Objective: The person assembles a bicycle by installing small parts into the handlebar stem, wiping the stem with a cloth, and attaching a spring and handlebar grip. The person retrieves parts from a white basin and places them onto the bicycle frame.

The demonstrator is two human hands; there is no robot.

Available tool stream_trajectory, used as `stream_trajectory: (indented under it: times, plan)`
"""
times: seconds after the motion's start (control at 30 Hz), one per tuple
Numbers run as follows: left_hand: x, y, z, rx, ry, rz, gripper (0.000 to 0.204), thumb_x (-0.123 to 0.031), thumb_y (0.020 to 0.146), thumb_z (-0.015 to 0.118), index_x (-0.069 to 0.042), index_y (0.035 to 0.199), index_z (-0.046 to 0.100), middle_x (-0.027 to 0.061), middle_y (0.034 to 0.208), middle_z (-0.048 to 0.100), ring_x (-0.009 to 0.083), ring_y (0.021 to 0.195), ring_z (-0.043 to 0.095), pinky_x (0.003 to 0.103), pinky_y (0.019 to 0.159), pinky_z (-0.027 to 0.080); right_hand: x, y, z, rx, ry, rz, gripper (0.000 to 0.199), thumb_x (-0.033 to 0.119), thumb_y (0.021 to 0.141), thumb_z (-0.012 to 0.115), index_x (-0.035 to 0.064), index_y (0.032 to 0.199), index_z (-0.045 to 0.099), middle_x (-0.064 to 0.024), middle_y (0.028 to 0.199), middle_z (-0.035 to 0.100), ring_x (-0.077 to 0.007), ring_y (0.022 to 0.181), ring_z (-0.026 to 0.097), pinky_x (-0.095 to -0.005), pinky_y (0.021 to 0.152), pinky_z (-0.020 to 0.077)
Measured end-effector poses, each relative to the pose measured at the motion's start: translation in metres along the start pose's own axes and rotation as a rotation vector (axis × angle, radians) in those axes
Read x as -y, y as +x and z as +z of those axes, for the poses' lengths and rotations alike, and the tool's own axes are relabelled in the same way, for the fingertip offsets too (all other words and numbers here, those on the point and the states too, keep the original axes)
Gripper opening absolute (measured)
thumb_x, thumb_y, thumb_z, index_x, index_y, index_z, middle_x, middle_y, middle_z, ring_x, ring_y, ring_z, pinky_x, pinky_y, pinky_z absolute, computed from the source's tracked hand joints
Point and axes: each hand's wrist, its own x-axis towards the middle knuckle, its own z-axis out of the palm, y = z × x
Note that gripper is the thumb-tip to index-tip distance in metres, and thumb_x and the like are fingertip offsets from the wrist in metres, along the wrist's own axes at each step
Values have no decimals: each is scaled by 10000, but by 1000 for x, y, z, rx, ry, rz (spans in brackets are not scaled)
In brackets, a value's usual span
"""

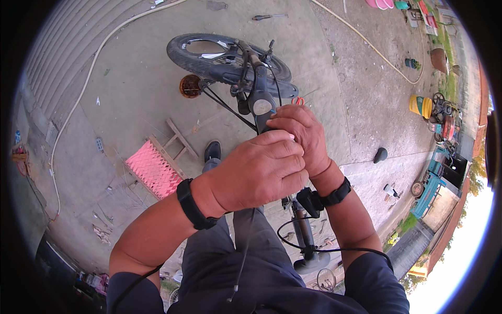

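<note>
Both my hands meet over the dark frame of a bicycle [260,83], whose black-tyred wheel is at the far side. My left hand [261,165] is closed, fingers curled down; a thin dark cable [244,256] hangs from beneath it in front of my trousers. My right hand [302,133] is closed too, touching the left, its fingertips near the frame's tube. A black cable on the bicycle runs down toward those fingertips. Whatever the right fingers hold is hidden. Another part of the bicycle, a dark tube [302,230], shows below my right wrist.
A pink woven stool [154,165] stands at left, near my shoe. A bowl of brown liquid [190,86] sits beside the wheel. Red-handled scissors [298,100] and a screwdriver [269,17] lie on the ground. At right are a yellow bucket [420,106] and a teal cart [429,191].
</note>
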Motion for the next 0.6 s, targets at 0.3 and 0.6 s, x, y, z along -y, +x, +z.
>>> stream_trajectory:
  times: [0.3, 0.6]
  plan:
    - [-1, -1, -1, -5, 30, 2, 103, -140, 738, 704, -157, 839, 712, -11, 994, 707, 187, 1087, 660, 414, 1068, 453, -2, -1, 5, -30, 12, -32, 278, 185, 766, 721, 136, 1040, 730, -40, 1050, 679, -287, 1040, 669, -425, 916, 520]
    - [-8, 1, 5, -42, 40, -73, 99, -132, 802, 715, -164, 894, 730, -20, 1011, 713, 187, 1163, 655, 430, 1078, 434, -10, -3, 5, -73, -4, -94, 292, 216, 773, 721, 133, 1053, 732, -28, 1059, 698, -284, 1080, 666, -457, 956, 505]
